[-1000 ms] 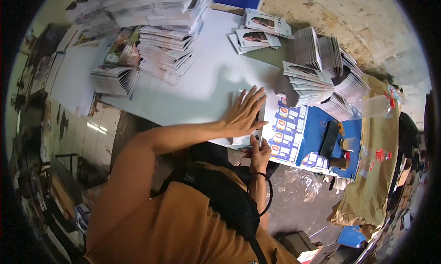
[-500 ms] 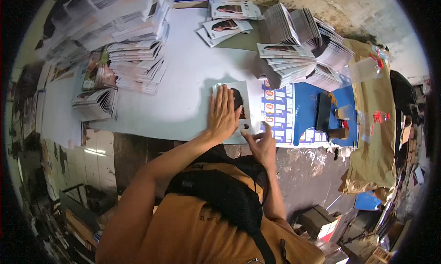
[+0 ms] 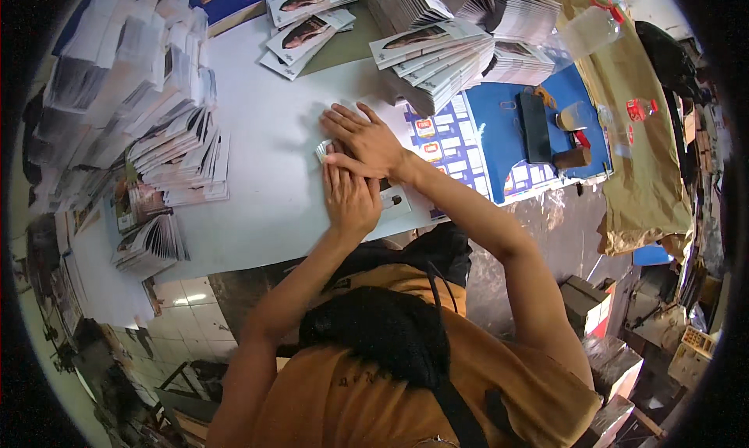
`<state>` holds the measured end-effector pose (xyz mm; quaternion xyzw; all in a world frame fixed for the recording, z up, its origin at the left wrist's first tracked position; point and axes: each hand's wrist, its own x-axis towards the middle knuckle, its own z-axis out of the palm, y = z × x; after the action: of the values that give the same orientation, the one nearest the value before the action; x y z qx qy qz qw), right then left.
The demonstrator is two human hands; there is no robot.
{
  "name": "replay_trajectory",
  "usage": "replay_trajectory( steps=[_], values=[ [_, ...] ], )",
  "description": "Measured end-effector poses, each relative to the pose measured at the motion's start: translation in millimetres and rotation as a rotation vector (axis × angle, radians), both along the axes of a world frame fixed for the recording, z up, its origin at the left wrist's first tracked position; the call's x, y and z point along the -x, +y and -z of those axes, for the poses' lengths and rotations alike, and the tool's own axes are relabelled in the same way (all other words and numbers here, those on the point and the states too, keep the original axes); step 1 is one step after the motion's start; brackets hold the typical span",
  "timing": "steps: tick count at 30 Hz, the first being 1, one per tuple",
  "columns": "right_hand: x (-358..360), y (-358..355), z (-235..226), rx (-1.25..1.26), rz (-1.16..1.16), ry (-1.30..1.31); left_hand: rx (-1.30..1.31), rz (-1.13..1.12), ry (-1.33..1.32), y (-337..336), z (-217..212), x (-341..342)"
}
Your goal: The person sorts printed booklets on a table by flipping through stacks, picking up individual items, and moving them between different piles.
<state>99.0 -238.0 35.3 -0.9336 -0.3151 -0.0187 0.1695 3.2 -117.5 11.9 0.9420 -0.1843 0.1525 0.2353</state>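
Observation:
A printed booklet (image 3: 399, 203) with a glossy white cover and a dark picture lies flat on the white tabletop, mostly hidden under my hands. My left hand (image 3: 353, 205) rests flat on it with the fingers stretched out and pointing away from me. Just beyond, my right hand (image 3: 370, 147) lies palm down with its fingers spread toward the left. Its thumb crosses over the left fingertips. Neither hand grips anything.
Tall paper stacks (image 3: 117, 81) and fanned booklets (image 3: 183, 155) stand on the left. At the back are loose booklets (image 3: 306, 36); booklet piles (image 3: 433, 58) rise behind my right hand. A black oblong case (image 3: 534, 128) and a cup (image 3: 572, 118) sit on a blue sheet (image 3: 499, 120).
My right hand has moved from the table's near edge up and left onto the booklet, beside the left fingers. My left hand stays flat on it. The whole view has turned and shifted.

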Motion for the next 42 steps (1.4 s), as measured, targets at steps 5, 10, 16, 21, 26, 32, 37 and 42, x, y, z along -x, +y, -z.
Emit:
replay_trajectory(
  steps=[5,10,16,21,26,32,37,42],
  values=[
    [18,-5,0,-0.211,0.011,-0.057,-0.022,-0.009,0.083,3,1,-2],
    [57,-23,-1,-0.157,0.025,0.047,0.027,-0.017,0.082,0,-9,-3],
    [87,-22,-7,-0.091,0.124,0.141,0.003,-0.007,0.108,8,-1,-2],
    [101,-29,-7,-0.202,0.143,0.101,0.039,-0.010,0.100,6,-9,-5],
    [107,-30,-10,-0.622,0.177,0.298,0.062,-0.005,0.072,7,-6,-1],
    [106,-38,-46,-0.928,0.811,0.793,0.150,0.000,0.089,9,-8,4],
    [84,-47,-31,-0.908,0.674,0.937,0.422,0.041,-0.046,13,-3,1],
    [69,-43,-17,-0.724,0.703,0.895,0.539,0.036,0.017,13,2,1]
  ],
)
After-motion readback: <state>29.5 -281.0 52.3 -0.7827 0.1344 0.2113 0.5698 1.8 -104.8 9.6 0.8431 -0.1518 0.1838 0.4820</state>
